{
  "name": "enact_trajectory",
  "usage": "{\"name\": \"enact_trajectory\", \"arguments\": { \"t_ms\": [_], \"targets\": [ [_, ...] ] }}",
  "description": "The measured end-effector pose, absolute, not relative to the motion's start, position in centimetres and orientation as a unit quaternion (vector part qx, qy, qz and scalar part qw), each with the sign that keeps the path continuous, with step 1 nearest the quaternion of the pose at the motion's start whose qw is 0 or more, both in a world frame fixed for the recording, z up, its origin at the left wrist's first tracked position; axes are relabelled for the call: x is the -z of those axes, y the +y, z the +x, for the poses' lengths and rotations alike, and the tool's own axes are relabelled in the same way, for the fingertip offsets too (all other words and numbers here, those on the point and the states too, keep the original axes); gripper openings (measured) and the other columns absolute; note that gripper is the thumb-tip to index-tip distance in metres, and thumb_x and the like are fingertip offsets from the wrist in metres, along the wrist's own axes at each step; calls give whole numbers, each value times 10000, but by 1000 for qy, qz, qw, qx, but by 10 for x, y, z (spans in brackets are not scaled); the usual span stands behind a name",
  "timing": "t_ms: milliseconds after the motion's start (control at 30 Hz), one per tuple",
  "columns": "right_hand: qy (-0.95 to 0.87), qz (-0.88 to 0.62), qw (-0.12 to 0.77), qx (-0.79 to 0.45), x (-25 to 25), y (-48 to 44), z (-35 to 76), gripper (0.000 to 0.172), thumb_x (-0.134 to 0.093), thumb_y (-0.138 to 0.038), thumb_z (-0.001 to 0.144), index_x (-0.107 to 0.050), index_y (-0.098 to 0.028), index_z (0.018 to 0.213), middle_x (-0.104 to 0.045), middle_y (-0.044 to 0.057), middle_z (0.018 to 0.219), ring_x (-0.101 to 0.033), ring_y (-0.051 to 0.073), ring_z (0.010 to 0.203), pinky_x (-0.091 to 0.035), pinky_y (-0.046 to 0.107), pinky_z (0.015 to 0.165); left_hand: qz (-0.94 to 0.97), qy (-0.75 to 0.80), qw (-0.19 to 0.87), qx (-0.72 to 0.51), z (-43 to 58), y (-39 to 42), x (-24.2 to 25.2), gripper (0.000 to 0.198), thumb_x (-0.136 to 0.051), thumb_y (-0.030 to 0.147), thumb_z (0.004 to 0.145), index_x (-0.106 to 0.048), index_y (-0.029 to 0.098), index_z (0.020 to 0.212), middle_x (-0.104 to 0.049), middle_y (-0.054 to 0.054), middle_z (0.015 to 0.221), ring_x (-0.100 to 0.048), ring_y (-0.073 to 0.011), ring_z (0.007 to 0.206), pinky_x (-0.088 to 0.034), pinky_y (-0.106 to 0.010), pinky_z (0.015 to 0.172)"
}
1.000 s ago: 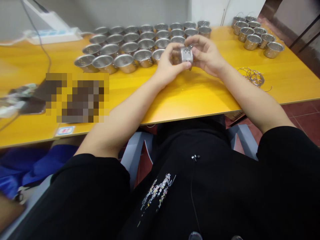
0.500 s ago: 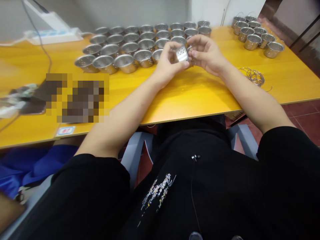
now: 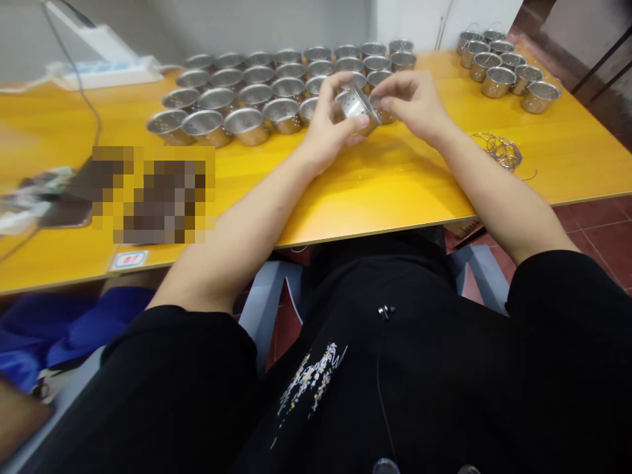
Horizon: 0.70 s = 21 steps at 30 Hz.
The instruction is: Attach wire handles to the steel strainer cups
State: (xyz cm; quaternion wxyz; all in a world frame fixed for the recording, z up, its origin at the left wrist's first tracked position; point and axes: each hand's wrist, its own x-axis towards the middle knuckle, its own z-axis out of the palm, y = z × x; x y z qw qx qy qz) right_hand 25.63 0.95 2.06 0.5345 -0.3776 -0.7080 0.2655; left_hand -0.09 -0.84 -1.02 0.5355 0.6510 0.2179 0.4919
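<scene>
My left hand (image 3: 330, 128) is wrapped round a small perforated steel cup (image 3: 354, 105), tilted on its side with its holed base facing left and its open rim to the right. At that rim is my right hand (image 3: 412, 102), thumb and forefinger pinched together. Whatever thin thing the pinch may hold is too blurred to make out. Beneath and behind both hands stand rows of similar perforated steel cups (image 3: 247, 125), upright on the yellow table. Right of my right forearm lies a loose heap of bent wire pieces (image 3: 503, 151).
Another group of steel cups (image 3: 540, 97) stands at the far right, some with wire handles raised. On the left are a white power strip (image 3: 106, 71), cables and a pixelated dark object (image 3: 162, 201). The table's front edge (image 3: 375, 229) runs before my lap.
The cup has turned in my left hand, showing more of its side and its rim toward the right. My right hand has shifted slightly, its fingers still at the rim.
</scene>
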Motion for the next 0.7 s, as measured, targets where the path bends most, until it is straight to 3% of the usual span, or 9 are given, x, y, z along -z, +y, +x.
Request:
{"name": "enact_trajectory", "arguments": {
  "t_ms": [200,367,567,700],
  "targets": [
    [-699,-387,529,-285,-27,-4,250,324,-873,-600,630,-902,-401,884,-939,45,916,-737,291,837,-600,488,835,671,193,507,-505,2,-4,14,777,-1137,502,785,-841,511,1503,-835,-15,1410,-815,-323,1269,-719,-352,841],
    [-704,-403,501,-301,-38,-20,249,297,-893,-602,629,-877,-400,846,-930,47,926,-734,278,875,-621,499,899,697,197,478,-498,1,1,18,780,-1133,547,812,-813,510,1523,-831,-38,1456,-827,-363,1312,-736,-410,916],
    [-687,-406,520,-305,-32,-25,244,267,-944,-612,659,-837,-458,848,-877,45,882,-758,365,797,-586,565,743,727,217,432,-487,2,-1,16,847,-1106,781,840,-774,474,1557,-885,-34,1448,-790,-380,1361,-755,-538,1046],
    [-673,-398,537,-316,-28,-26,238,291,-927,-636,638,-774,-473,825,-820,56,815,-749,392,768,-562,579,706,730,239,425,-479,4,-9,10,865,-1037,883,836,-776,493,1562,-908,-31,1388,-784,-411,1426,-751,-579,1041]
  ]
}}
